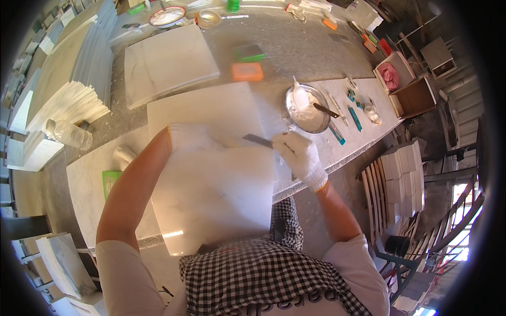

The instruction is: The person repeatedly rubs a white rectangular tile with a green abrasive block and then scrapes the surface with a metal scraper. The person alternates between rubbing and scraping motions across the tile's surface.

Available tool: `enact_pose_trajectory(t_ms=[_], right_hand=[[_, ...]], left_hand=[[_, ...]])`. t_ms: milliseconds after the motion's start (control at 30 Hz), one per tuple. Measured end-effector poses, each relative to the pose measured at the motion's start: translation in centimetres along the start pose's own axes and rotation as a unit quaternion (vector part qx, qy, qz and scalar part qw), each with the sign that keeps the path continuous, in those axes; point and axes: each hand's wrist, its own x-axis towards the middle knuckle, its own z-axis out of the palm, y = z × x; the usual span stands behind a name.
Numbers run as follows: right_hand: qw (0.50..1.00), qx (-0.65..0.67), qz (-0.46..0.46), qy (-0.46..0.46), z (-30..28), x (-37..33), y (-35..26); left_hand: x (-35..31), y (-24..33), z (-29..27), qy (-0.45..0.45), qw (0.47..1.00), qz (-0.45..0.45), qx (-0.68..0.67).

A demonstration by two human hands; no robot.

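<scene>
My left hand (194, 139), in a white knitted glove, grips the far edge of a glossy white marble slab (211, 184) that reaches back to my apron. The glove's fingers partly blend into the pale stone. In my right hand (299, 155), also gloved, is a putty knife (257, 140), its dark blade pointing left, close to that slab edge. Beyond it a second marble slab (211, 105) lies on the bench. Right of this stands a metal bowl (289, 113) of white paste, with a white scoop (300, 96) and a dark-handled knife (327, 110) in it.
A further slab stack (168, 63) lies behind, near an orange block (247, 72) and a green one (249, 52). Tall slab stacks (68, 79) and a clear jar (68, 134) stand left. Teal cutters (354, 119) lie right, past them an open box (414, 98).
</scene>
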Motion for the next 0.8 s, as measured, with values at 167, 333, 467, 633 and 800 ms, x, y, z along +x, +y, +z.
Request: enact_pose_trajectory(t_ms=[167, 333, 467, 633, 800], right_hand=[[0.985, 0.024, 0.166, -0.049, 4.5, -5.9, -3.3], [0.975, 0.141, 0.162, 0.055, 9.1, -10.1, -5.7], [0.99, 0.017, 0.055, 0.125, 9.9, -10.7, -5.4], [0.967, -0.113, -0.026, 0.229, 10.0, -9.1, -4.2], [0.969, -0.131, 0.016, 0.21, 10.8, -7.8, -4.0]], left_hand=[[-0.7, 1.5, 0.1, -0.04, 0.997, 0.043, 0.042], [-1.1, 2.4, 0.3, -0.058, 0.989, 0.093, 0.096], [-1.1, 2.4, 0.3, -0.064, 0.986, 0.105, 0.11], [-1.0, 1.8, 0.3, -0.065, 0.99, 0.101, 0.078], [-1.0, 1.9, 0.1, -0.075, 0.99, 0.098, 0.069]])
